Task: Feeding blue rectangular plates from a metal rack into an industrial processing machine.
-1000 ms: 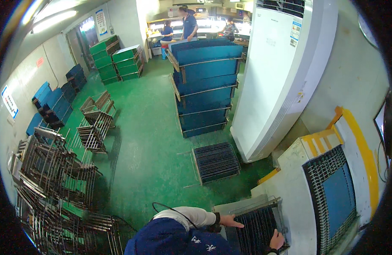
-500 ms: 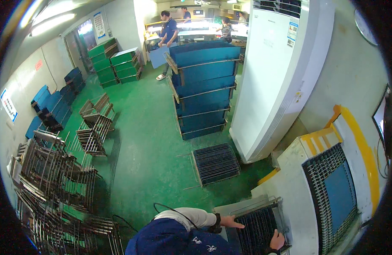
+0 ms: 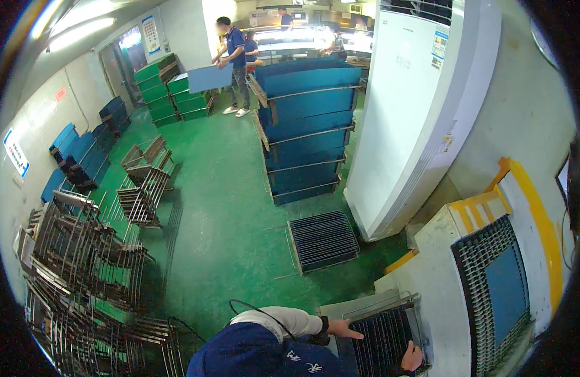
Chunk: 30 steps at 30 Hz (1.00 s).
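A wire rack (image 3: 410, 300) filled with a row of thin dark panels (image 3: 381, 342) stands in front of me at the lower right. My left hand (image 3: 344, 328) lies at the panels' left side, its visible fingers stretched out and touching their ends. Across from it, my right hand (image 3: 412, 357) curls its fingers against the panels' right end. The undersides of both hands are hidden. Another similar rack of dark panels (image 3: 324, 242) sits on the green floor just beyond.
Tall stacked blue racks (image 3: 308, 132) rise ahead, beside a white cabinet unit (image 3: 406, 113). A conveyor with a blue panel (image 3: 506, 292) is at right. Empty metal racks (image 3: 82, 251) crowd the left. A person (image 3: 233, 56) carries a blue-grey board (image 3: 209, 80) at the back.
The person at the back has moved left and now holds the board more level. My hands stay on the panels with hardly any shift; the view has tilted slightly.
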Available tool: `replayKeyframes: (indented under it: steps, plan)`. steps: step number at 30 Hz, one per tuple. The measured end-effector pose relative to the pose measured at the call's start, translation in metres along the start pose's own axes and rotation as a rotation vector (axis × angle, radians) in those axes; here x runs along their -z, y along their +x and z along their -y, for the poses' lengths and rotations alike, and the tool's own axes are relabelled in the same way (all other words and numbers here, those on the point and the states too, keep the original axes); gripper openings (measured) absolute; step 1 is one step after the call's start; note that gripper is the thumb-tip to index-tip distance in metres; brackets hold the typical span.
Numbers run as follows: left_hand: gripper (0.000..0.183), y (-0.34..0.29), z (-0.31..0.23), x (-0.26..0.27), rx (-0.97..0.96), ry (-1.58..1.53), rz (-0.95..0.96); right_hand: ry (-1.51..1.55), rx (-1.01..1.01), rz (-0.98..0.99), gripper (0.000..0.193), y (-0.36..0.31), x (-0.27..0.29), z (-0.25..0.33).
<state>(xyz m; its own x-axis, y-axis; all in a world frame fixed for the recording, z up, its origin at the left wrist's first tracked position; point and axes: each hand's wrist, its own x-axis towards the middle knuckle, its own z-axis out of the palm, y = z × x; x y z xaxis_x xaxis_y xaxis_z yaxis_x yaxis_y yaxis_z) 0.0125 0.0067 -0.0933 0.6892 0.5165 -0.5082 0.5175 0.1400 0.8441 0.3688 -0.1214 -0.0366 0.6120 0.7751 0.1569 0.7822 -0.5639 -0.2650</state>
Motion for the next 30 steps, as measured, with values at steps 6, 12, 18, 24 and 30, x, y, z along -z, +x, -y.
replayKeyframes:
  steps: [6,12,18,24,30]
  plan:
    - [0.137,-0.023,-0.031,0.009,0.025,-0.004,0.034,-0.044,-0.042,0.035,0.051,-0.002,0.010,0.001]
    - [0.138,-0.049,-0.064,0.023,0.075,-0.006,0.094,-0.081,-0.048,0.013,0.051,0.000,-0.008,-0.016]
    - [0.138,-0.027,-0.026,0.008,0.032,0.014,-0.010,-0.047,0.006,-0.004,0.051,0.005,-0.010,-0.006]
    - [0.137,-0.025,-0.026,0.005,0.027,-0.005,-0.009,-0.047,0.009,0.012,0.052,0.004,-0.010,-0.015]
    - [0.133,-0.047,-0.060,0.013,0.004,-0.060,0.001,-0.072,-0.106,0.100,0.052,-0.001,0.008,-0.008]
